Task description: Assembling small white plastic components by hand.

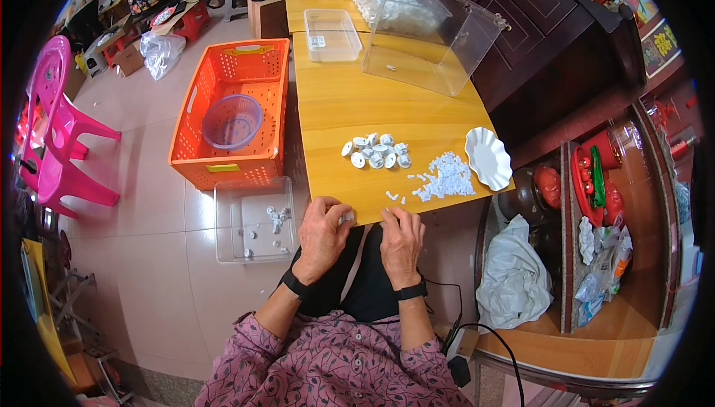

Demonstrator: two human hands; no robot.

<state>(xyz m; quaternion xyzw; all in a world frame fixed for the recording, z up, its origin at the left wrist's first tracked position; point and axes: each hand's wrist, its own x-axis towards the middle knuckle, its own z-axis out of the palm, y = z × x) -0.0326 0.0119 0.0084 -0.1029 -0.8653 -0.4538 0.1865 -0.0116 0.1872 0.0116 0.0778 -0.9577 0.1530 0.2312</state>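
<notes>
At the near edge of the yellow table (pixel 387 94), my left hand (pixel 322 232) is closed around a small white plastic part (pixel 345 216), mostly hidden by the fingers. My right hand (pixel 402 239) is just to the right, thumb and forefinger pinched together; whatever they hold is too small to make out. Beyond my hands sits a cluster of round white plastic parts (pixel 376 151). Right of it spreads a pile of tiny pale plastic pieces (pixel 447 177), a few lying loose toward my right hand. A white scalloped dish (pixel 488 159) stands at the table's right edge.
Left of the table, an orange crate (pixel 190 120) holds a see-through bowl (pixel 233 122). A low see-through bin (pixel 231 239) with several white parts is on the floor. Farther back are a shallow tray (pixel 331 35) and a large see-through box (pixel 428 49). Shelves (pixel 573 258) stand at right.
</notes>
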